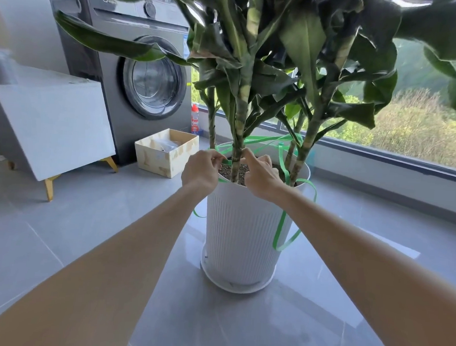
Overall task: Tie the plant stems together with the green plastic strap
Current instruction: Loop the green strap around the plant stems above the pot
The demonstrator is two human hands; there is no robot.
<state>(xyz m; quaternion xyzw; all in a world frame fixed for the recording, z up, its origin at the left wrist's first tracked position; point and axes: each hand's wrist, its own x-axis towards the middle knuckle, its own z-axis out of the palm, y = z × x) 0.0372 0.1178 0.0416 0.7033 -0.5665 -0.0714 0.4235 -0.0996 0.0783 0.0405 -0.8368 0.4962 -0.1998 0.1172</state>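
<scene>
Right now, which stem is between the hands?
The thick central stem, between the left hand pinching the green strap and the right hand; others stand farther off.

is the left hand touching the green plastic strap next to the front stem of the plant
Touching. The head view shows the left hand pinching the green plastic strap between thumb and fingers, just left of the front striped stem.

Several upright, yellow-banded plant stems [238, 146] rise from a white pot [242, 228], loosely ringed by a thin green plastic strap [281, 225] whose slack loop hangs over the rim at 3 o'clock.
</scene>
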